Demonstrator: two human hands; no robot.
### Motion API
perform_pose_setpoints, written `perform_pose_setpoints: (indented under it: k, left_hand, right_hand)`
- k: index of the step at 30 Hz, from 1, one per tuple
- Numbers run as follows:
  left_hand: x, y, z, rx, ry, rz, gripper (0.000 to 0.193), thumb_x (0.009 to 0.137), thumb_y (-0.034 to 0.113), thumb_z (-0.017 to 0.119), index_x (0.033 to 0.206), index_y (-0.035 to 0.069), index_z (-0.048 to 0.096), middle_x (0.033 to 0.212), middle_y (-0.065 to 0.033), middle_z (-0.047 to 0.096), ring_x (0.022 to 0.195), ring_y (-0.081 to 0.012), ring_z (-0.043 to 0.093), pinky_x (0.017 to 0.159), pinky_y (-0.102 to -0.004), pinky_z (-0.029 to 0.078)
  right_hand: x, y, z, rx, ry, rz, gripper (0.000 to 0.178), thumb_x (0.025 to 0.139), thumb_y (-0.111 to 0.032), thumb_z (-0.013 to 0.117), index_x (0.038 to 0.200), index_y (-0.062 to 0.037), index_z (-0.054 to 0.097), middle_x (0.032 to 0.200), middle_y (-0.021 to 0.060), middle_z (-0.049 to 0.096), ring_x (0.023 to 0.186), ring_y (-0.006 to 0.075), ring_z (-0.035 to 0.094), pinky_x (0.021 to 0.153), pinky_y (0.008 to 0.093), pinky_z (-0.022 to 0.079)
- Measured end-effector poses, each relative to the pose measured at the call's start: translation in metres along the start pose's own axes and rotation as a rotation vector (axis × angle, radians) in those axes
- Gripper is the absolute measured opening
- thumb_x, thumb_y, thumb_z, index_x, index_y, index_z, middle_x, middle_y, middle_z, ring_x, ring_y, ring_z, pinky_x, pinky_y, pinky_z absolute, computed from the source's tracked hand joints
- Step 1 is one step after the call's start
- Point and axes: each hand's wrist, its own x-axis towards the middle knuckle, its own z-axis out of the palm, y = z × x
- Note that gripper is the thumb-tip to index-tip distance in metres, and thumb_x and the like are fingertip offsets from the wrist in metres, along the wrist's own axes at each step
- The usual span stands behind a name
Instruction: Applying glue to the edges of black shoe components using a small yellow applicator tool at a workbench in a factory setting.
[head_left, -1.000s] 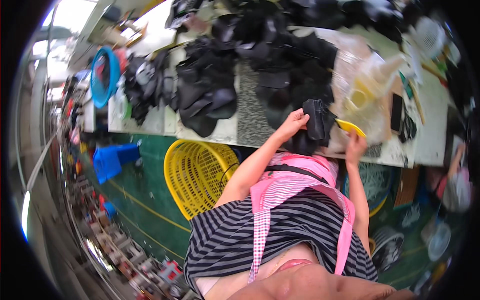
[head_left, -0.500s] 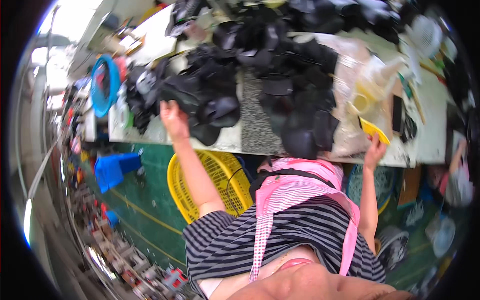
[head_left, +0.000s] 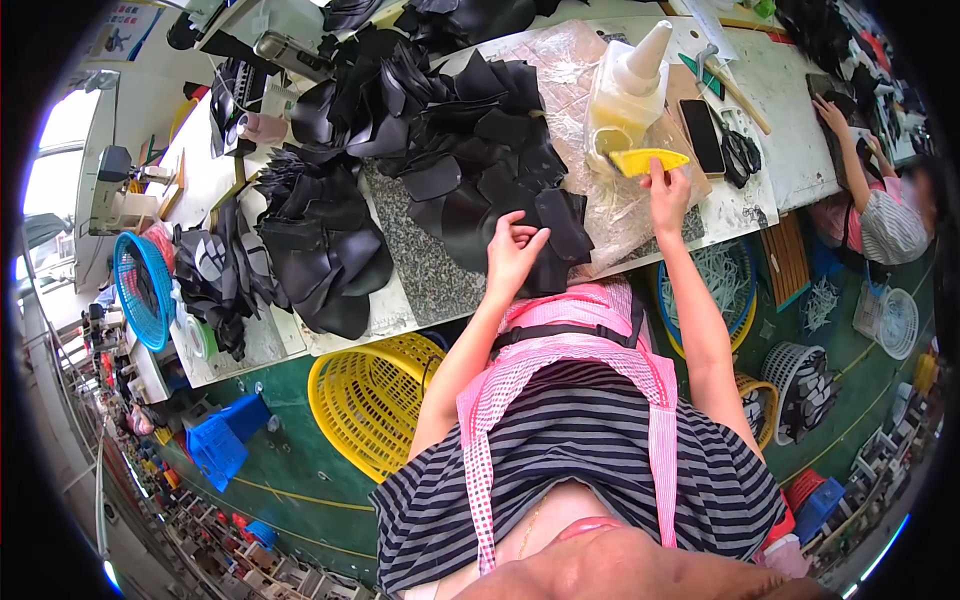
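My left hand (head_left: pixel 513 258) is over the near edge of a spread of black, leather-like cut pieces (head_left: pixel 450 215), fingers loosely bent and apart. It appears to hold nothing; whether the fingertips touch the pieces I cannot tell. Pinched in my right hand (head_left: pixel 667 200) is a yellow wedge-shaped tool (head_left: pixel 650 161) with a dark tip. That tip is beside the mouth of a translucent container of yellowish liquid (head_left: pixel 612 138), from which a white cone-shaped nozzle rises. Clear plastic film (head_left: pixel 570 75) lies under the container.
A phone (head_left: pixel 702 138), scissors (head_left: pixel 740 155) and a hammer (head_left: pixel 735 90) lie on the right of the table. More black pieces (head_left: pixel 325 235) are stacked at left. A yellow basket (head_left: pixel 365 400) stands below the table edge. Another person (head_left: pixel 890 215) works at far right.
My left hand has moved right, from the left pile to the pieces in front of me. The yellow tool, still in my right hand, is now closer to the container's mouth. The view has turned.
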Motion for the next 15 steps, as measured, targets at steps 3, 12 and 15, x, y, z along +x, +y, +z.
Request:
perform_pose_setpoints:
  k: [3,12,15]
  left_hand:
    - [0.006,0.011,0.015,0.183,0.004,-0.018,0.048,0.078,0.027,0.08,0.114,0.002,0.062,0.078,-0.0056,0.069,0.085,-0.0233,0.06,0.079,-0.0385,0.048]
    - [0.013,0.013,0.035,0.532,0.089,0.0,0.03,0.083,0.04,0.072,0.09,0.011,0.073,0.078,0.0008,0.07,0.098,-0.0219,0.053,0.085,-0.0414,0.034]
    - [0.012,0.013,0.033,0.564,0.083,-0.023,0.029,0.083,0.04,0.073,0.09,0.011,0.073,0.078,0.0009,0.07,0.097,-0.0217,0.053,0.084,-0.0412,0.035]
  right_hand:
    - [-0.036,-0.002,-0.013,-0.021,-0.182,-0.011,0.021,0.096,-0.018,0.062,0.087,0.0002,0.067,0.069,0.0056,0.065,0.059,0.013,0.062,0.056,0.0292,0.046]
    - [-0.053,0.002,0.036,-0.012,-0.184,-0.282,0.011,0.093,-0.006,0.059,0.099,-0.0024,0.067,0.078,0.009,0.065,0.069,0.024,0.067,0.062,0.0336,0.049]
    - [-0.068,0.002,0.027,0.022,-0.162,-0.261,0.01,0.093,-0.007,0.059,0.097,-0.002,0.067,0.077,0.0105,0.064,0.068,0.0243,0.067,0.062,0.0343,0.05]
